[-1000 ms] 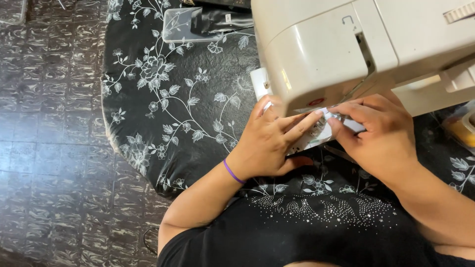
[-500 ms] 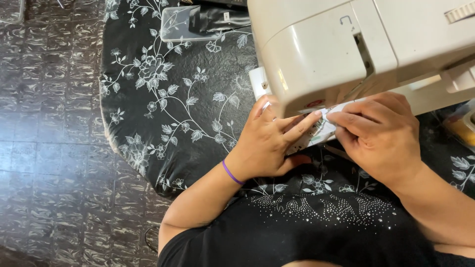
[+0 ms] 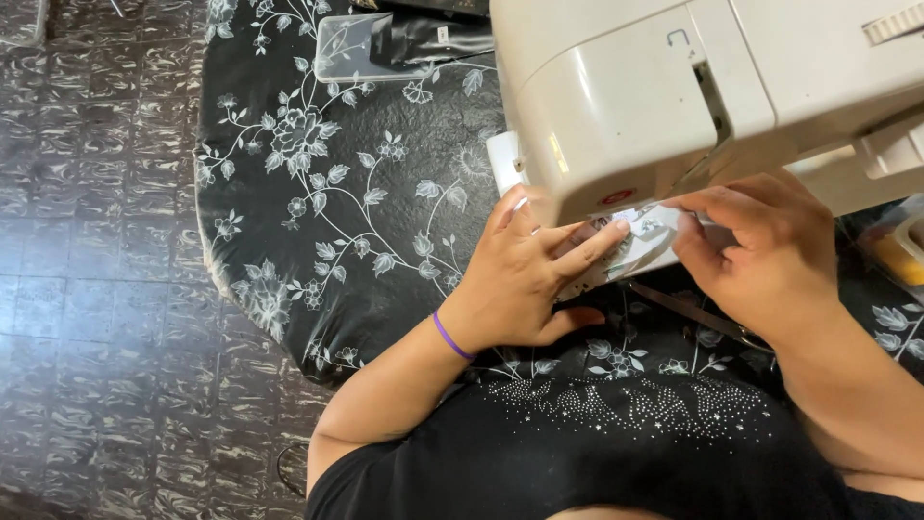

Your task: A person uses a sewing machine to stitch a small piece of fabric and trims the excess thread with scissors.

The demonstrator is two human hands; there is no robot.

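A bulky cream plastic sewing machine (image 3: 693, 96) overhangs both hands and hides part of the small pale patterned fabric piece (image 3: 635, 246) lying under its head on the round surface with a black floral cloth (image 3: 327, 193). The left hand (image 3: 525, 279) lies flat, fingers spread, pressing the fabric. The right hand (image 3: 760, 255) is curled, pinching the fabric's other end. One clear plastic box (image 3: 371, 48) sits at the far edge. The surface's left half lies open above dark tiled floor (image 3: 87, 289).
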